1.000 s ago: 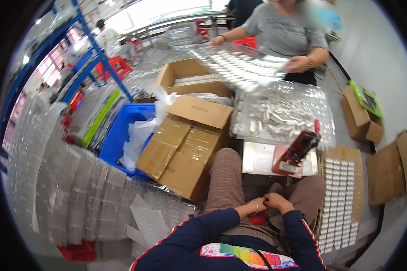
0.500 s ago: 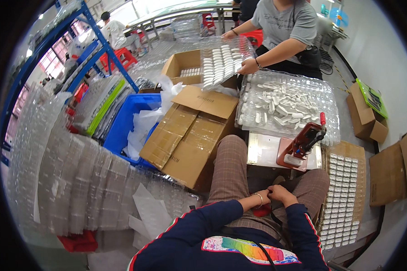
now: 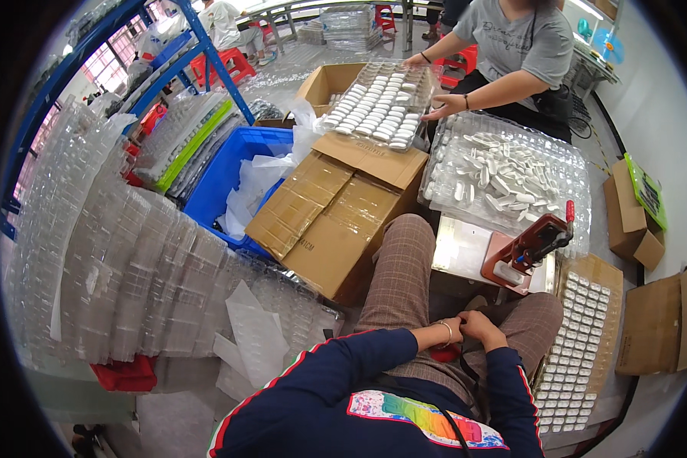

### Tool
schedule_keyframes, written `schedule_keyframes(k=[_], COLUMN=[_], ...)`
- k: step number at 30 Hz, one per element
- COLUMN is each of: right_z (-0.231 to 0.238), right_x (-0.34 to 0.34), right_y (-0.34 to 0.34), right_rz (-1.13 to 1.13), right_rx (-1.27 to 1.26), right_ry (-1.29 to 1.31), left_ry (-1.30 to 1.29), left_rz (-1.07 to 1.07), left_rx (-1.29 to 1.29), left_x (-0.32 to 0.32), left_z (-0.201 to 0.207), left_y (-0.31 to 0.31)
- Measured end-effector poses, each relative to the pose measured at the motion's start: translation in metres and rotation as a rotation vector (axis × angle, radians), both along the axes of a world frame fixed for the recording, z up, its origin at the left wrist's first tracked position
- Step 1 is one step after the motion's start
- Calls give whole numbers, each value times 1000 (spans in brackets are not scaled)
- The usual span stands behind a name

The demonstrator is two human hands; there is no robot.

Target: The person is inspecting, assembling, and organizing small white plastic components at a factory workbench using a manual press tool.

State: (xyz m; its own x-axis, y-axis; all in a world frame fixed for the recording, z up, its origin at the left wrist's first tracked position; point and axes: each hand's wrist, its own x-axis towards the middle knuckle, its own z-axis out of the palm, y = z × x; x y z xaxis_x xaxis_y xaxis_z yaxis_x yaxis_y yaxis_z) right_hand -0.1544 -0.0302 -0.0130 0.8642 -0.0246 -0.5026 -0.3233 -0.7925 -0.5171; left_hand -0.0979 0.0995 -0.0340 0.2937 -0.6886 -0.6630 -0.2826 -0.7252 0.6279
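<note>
My left hand (image 3: 449, 329) and my right hand (image 3: 478, 327) meet in my lap between my knees. Both have their fingers curled in, and whatever they may hold is hidden. A dark cord (image 3: 466, 368) runs close under them. Ahead of my knees, a red hand press (image 3: 520, 248) with a red-tipped lever stands on a pale metal plate (image 3: 454, 248). Behind it, loose white oblong plastic pieces (image 3: 504, 179) lie heaped on clear blister trays (image 3: 569, 164). Across from me a co-worker's hands (image 3: 449, 105) hold a clear tray filled with white oval pieces (image 3: 374, 111).
A closed cardboard box (image 3: 336, 221) stands left of my knee, beside a blue bin (image 3: 206, 191) with plastic wrapping. Stacked clear trays (image 3: 122, 275) crowd the left. At right, rows of white pieces (image 3: 576, 343) lie on cardboard, near open boxes (image 3: 653, 324).
The co-worker's filled tray has come down to a flatter tilt over the closed box's far end. My view has shifted slightly left; my hands stay together in my lap.
</note>
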Motion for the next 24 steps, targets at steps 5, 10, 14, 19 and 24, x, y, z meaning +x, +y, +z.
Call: schedule_keyframes(k=[5, 10, 14, 19, 24], right_z=[1, 4, 8, 10, -6], right_x=[4, 5, 5, 10, 4], right_y=[2, 6, 7, 10, 1], right_rz=[22, 29, 19, 63, 35], right_rx=[-4, -11, -8, -16, 187], right_ry=[24, 56, 62, 49, -74], left_ry=[4, 35, 7, 11, -19], left_rz=[4, 27, 22, 17, -15], left_rx=[22, 34, 53, 53, -330], left_x=[-2, -4, -3, 2, 35], left_z=[-8, 3, 39, 55, 108], left_y=[-2, -3, -3, 4, 34])
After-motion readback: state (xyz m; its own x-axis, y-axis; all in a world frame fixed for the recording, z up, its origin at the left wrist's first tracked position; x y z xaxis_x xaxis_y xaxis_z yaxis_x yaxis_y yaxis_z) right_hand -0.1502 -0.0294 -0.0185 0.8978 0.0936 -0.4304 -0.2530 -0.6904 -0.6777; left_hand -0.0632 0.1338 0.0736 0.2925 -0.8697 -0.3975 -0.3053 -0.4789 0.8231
